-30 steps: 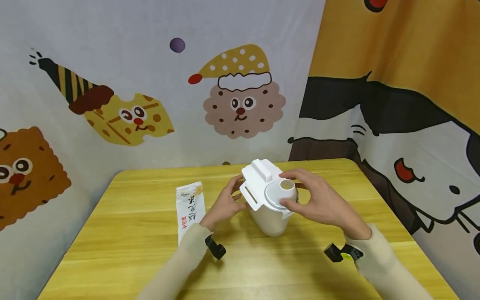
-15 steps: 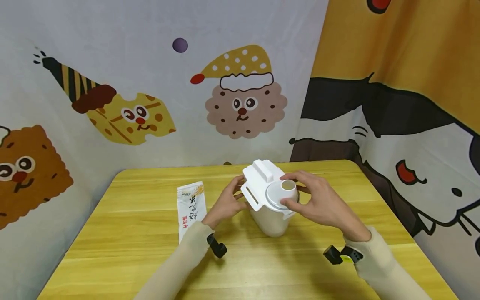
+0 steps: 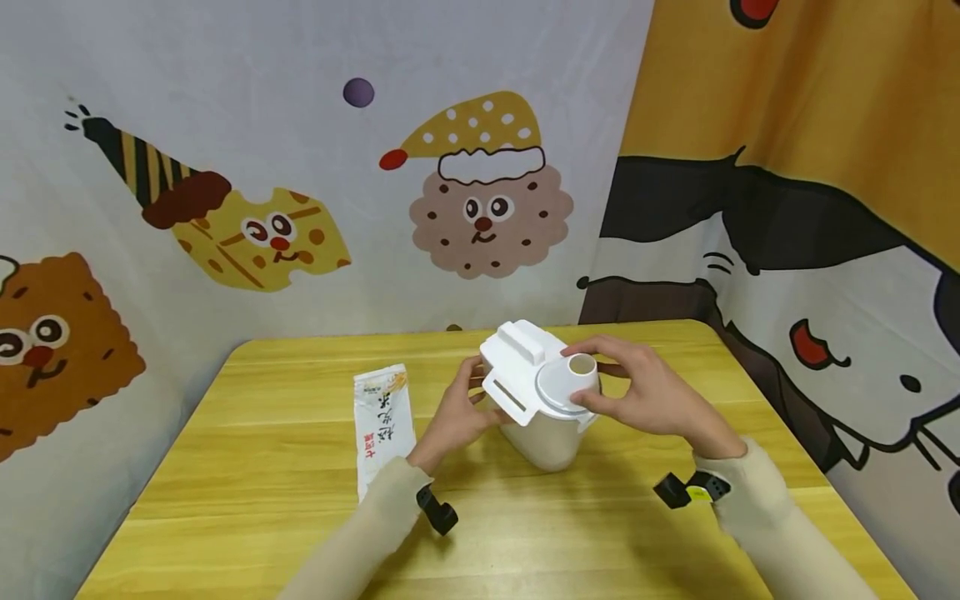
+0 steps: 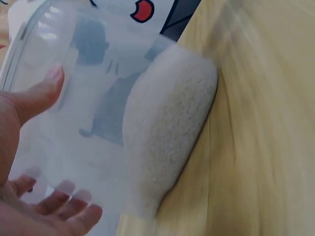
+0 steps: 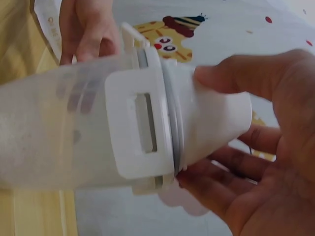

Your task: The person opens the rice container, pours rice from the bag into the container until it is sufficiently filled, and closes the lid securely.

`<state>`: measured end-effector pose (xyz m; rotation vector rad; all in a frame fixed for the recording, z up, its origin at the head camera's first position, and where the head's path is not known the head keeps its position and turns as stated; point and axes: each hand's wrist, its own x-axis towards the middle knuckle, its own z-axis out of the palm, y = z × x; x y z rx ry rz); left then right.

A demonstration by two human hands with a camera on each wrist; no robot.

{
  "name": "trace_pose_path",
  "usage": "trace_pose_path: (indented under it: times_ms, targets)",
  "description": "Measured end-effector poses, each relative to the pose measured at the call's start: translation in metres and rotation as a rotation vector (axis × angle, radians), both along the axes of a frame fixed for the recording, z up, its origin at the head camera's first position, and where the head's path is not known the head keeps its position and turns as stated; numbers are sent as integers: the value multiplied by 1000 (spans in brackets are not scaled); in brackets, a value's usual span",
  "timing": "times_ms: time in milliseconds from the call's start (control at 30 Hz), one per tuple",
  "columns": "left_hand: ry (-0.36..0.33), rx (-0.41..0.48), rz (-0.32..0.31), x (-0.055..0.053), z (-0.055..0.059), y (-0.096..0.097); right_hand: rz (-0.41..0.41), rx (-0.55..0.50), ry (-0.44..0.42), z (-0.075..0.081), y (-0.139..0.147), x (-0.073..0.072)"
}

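Observation:
A translucent plastic storage container (image 3: pixel 542 442) stands on the table, with pale grains (image 4: pixel 170 113) heaped in its lower part. Its white lid (image 3: pixel 517 354) carries a ridge and a round spout piece (image 3: pixel 564 383) with an open hole on top. My left hand (image 3: pixel 463 412) holds the container's left side, thumb on the near face and fingers round the far one. My right hand (image 3: pixel 648 387) grips the spout piece (image 5: pixel 211 118) between the thumb and the fingers; in the right wrist view a lid side clip (image 5: pixel 140 123) stands out from the wall.
A white paper packet (image 3: pixel 381 425) with black and red writing lies left of the container, partly hidden by the left sleeve. The wooden table (image 3: pixel 247 467) ends at a cartoon-printed curtain (image 3: pixel 315 100) behind and to the right.
The container's lid and spout have tilted and shifted slightly, the spout a little to the right and up. My left hand has slid slightly right and down; my right keeps its grip on the spout piece.

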<state>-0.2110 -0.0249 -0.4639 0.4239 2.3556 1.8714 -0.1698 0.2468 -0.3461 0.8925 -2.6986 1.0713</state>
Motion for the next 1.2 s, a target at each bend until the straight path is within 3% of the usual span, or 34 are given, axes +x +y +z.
trace_pose_path:
  times_ms: [167, 367, 600, 867, 1200]
  targets:
    - [0, -16, 47, 10, 4, 4, 36, 0, -21, -1, 7, -9]
    - [19, -37, 60, 12, 6, 2, 40, 1, -55, -2, 10, -15]
    - [24, -3, -20, -5, 1, -13, 32, -2, -48, -2, 8, -12]
    - [-9, 17, -116, -22, -8, -17, -70, -6, 5, -2, 4, -3]
    - [-1, -30, -64, -18, -3, -15, -71, -7, -9, 1, 3, -3]
